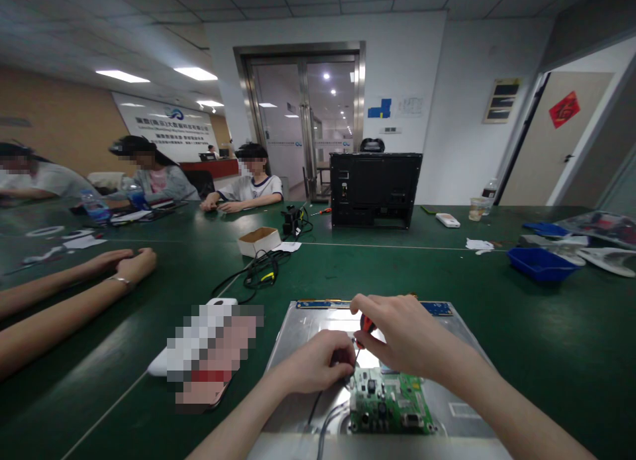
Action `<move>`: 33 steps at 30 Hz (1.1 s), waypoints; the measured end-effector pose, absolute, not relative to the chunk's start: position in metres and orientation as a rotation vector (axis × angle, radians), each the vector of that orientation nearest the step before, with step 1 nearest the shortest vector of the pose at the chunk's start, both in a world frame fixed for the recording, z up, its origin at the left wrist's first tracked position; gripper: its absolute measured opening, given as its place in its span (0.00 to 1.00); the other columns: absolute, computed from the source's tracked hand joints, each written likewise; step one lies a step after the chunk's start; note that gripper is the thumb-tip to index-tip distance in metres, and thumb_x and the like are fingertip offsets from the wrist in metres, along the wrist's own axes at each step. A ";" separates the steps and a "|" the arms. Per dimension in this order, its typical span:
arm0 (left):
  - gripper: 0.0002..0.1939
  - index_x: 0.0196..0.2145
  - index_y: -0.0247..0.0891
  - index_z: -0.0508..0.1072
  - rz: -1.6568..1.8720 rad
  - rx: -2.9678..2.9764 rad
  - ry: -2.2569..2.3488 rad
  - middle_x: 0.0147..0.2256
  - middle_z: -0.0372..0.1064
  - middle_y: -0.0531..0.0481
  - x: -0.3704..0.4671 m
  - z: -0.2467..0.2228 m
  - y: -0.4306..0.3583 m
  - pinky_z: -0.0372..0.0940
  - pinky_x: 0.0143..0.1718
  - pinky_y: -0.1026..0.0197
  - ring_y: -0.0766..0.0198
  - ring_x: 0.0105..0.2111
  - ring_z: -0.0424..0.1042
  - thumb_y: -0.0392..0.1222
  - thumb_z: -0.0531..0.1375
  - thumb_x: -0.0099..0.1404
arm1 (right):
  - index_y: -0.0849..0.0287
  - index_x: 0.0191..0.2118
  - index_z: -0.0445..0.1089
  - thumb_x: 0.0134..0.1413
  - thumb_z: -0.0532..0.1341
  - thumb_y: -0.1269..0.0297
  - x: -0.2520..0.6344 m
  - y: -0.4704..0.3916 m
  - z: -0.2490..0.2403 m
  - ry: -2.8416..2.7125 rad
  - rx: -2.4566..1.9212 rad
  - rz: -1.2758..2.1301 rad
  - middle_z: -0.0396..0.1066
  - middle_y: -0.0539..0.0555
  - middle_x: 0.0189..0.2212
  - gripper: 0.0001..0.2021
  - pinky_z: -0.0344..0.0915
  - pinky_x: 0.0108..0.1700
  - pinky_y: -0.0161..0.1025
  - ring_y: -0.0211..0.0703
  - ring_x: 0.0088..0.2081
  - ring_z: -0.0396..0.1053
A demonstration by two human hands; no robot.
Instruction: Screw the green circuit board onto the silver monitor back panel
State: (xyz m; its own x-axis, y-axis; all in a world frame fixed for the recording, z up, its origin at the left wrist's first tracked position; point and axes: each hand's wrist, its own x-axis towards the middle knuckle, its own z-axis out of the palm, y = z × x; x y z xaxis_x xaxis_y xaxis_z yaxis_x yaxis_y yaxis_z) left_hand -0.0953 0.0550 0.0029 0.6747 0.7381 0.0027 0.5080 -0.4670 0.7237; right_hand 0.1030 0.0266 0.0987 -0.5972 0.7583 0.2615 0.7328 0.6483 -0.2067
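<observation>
A silver metal panel lies flat on the green table in front of me, with a green circuit board on its near part. My right hand is closed around the red and black handle of a screwdriver, whose shaft points down at the board's upper left corner. Beside that tip, my left hand has its fingers curled together at the board's corner; what they pinch, if anything, is hidden. Grey cables run over the panel left of the board. A blue strip board lines the far edge.
Left of the panel are a white device and a pink phone. Black cables, an open box and a black monitor stand beyond. A blue tray is right. Another person's hands rest at left.
</observation>
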 end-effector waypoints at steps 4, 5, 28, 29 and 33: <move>0.05 0.32 0.36 0.70 0.393 2.188 0.944 0.28 0.66 0.54 -0.096 0.000 0.057 0.59 0.29 0.66 0.65 0.28 0.65 0.31 0.58 0.57 | 0.56 0.46 0.65 0.50 0.60 0.72 0.105 0.026 0.100 -2.546 -1.167 0.145 0.76 0.52 0.37 0.16 0.49 0.29 0.36 0.44 0.34 0.73; 0.05 0.33 0.36 0.70 0.391 2.196 0.942 0.28 0.67 0.54 -0.096 0.000 0.057 0.59 0.30 0.65 0.64 0.28 0.65 0.31 0.58 0.57 | 0.56 0.47 0.64 0.50 0.60 0.72 0.105 0.025 0.100 -2.546 -1.165 0.143 0.76 0.52 0.37 0.16 0.49 0.29 0.36 0.44 0.34 0.73; 0.07 0.34 0.36 0.70 0.410 2.161 0.891 0.30 0.68 0.53 -0.097 -0.001 0.058 0.60 0.30 0.65 0.64 0.29 0.66 0.29 0.58 0.57 | 0.58 0.44 0.66 0.56 0.61 0.68 0.100 0.025 0.099 -2.550 -1.201 0.041 0.77 0.52 0.32 0.09 0.48 0.27 0.36 0.45 0.31 0.74; 0.07 0.34 0.36 0.70 0.403 2.168 0.894 0.30 0.68 0.53 -0.097 -0.002 0.059 0.60 0.30 0.65 0.64 0.29 0.66 0.29 0.58 0.57 | 0.58 0.44 0.66 0.56 0.61 0.68 0.100 0.025 0.099 -2.548 -1.194 0.046 0.77 0.52 0.32 0.10 0.48 0.27 0.35 0.45 0.31 0.74; 0.06 0.34 0.36 0.70 0.367 2.203 0.890 0.32 0.69 0.52 -0.098 -0.005 0.061 0.60 0.33 0.64 0.63 0.31 0.67 0.30 0.57 0.59 | 0.57 0.43 0.66 0.56 0.61 0.68 0.100 0.025 0.097 -2.533 -1.208 0.037 0.78 0.51 0.32 0.09 0.46 0.27 0.36 0.46 0.31 0.74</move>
State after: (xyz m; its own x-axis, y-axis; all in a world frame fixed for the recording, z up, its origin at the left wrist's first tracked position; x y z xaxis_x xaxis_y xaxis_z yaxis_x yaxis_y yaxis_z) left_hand -0.0977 0.0608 -0.0054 0.7207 0.6932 -0.0054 0.4877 -0.5014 0.7147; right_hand 0.0999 0.0252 0.0975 -0.5842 0.7597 0.2856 0.7511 0.6394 -0.1646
